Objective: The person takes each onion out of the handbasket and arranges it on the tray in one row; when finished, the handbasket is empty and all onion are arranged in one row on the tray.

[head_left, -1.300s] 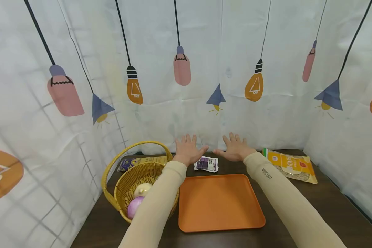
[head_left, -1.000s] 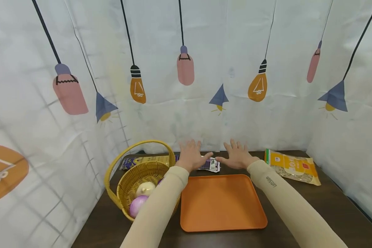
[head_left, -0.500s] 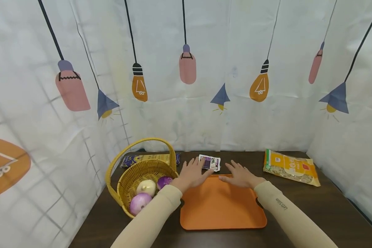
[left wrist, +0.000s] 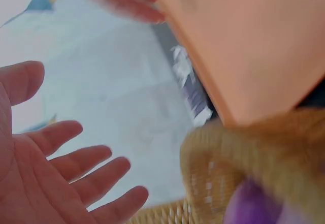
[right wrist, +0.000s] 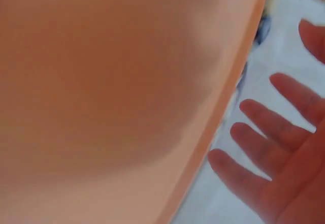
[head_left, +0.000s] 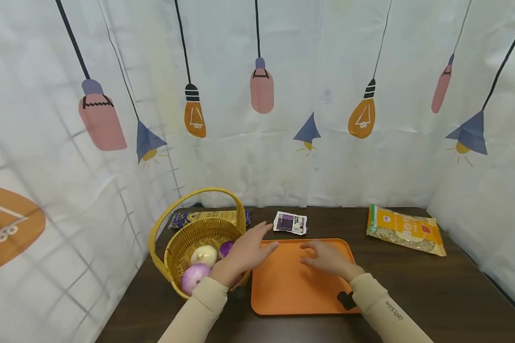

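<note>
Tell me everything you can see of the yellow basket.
The yellow basket is round and looks woven from wicker-like strands, with one tall, arched handle. It stands upright on the dark table, just left of the orange tray. Inside sit a pale cream bulb, a lilac bulb and a darker purple bulb. The left grip partly covers its right side in the head view; whether they touch cannot be told.
</note>
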Tool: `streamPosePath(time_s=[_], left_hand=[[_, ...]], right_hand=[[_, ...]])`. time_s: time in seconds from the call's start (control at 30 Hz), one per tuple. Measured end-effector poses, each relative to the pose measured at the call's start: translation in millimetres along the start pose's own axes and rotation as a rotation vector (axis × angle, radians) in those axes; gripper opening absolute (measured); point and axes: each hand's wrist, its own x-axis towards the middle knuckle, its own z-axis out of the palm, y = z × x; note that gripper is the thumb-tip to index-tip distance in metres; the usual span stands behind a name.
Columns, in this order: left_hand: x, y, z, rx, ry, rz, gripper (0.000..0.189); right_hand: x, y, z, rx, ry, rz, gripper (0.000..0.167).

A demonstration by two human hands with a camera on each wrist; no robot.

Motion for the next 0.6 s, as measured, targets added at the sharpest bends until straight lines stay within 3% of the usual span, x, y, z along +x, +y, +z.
streamPosePath(time_s=[0.13,0.33,0.47,0.6], left_hand=[[-15.1,-10.8,-13.2,-0.095,0.098,-0.020,0.059],[-34.2,-26.7,-34.4,-0.167,0.332,-0.024,0.048],[-50.7,-35.4,-51.2,-0.240,0.585,0.035,0.035],[-66.2,-43.5,-65.2,-0.241,0.974,0.211,0.021]], right_hand=[[-2.0,-20.4,11.4,-0.017,0.033,-0.060,0.044],[-2.7,-46.0,29.4,0.055,0.088,-0.134,0.038],[-1.2,-61.2,42.2,0.118,0.134,-0.209,0.035],[1.2,-73.2,51.3,0.178,0.187,-0.290,0.033]])
